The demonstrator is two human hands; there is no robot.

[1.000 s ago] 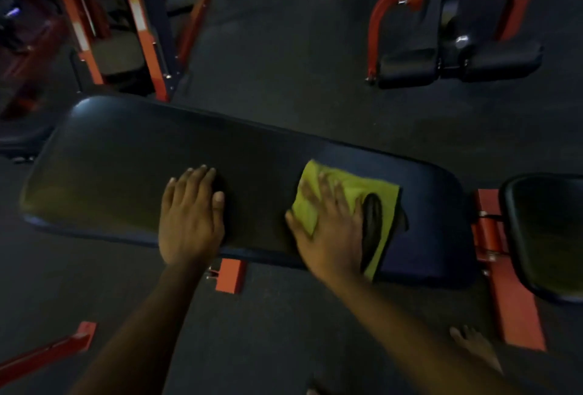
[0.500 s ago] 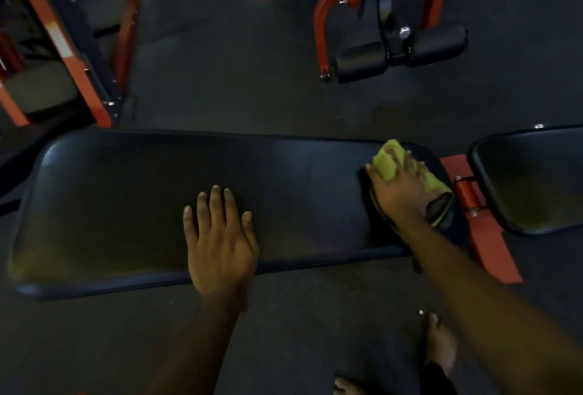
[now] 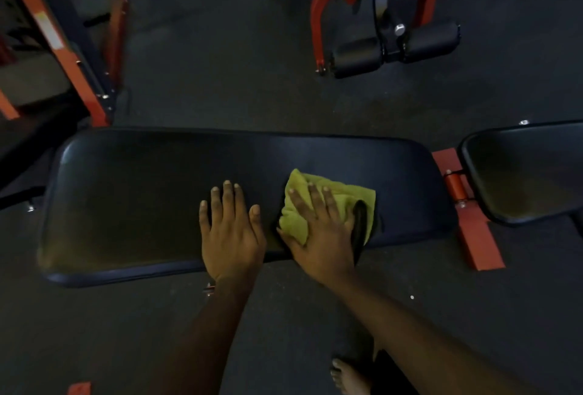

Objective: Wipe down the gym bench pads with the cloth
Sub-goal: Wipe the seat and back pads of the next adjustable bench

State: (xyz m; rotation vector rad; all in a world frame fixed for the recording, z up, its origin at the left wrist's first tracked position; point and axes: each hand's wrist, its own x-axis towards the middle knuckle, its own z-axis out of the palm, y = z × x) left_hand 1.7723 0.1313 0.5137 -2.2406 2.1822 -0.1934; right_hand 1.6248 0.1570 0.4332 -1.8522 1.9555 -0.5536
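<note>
Two hands: I saw both on the long pad (image 3: 142,192)
Right hand (image 3: 321,230): fingers (image 3: 315,202) spread flat, pressing the cloth (image 3: 344,197) right of centre
Left hand (image 3: 232,230): open, empty, just beside
Pad axis: ran left-right; unwiped stretch probably leftward

1. The cloth (image 3: 334,202) is yellow-green, plain, with no pattern.
2. The long bench pad (image 3: 142,199) is black (its edges read dark navy); the seat pad (image 3: 523,170) is black.
3. The bench frame (image 3: 473,221) is orange-red; the floor (image 3: 220,79) is dark grey.
</note>
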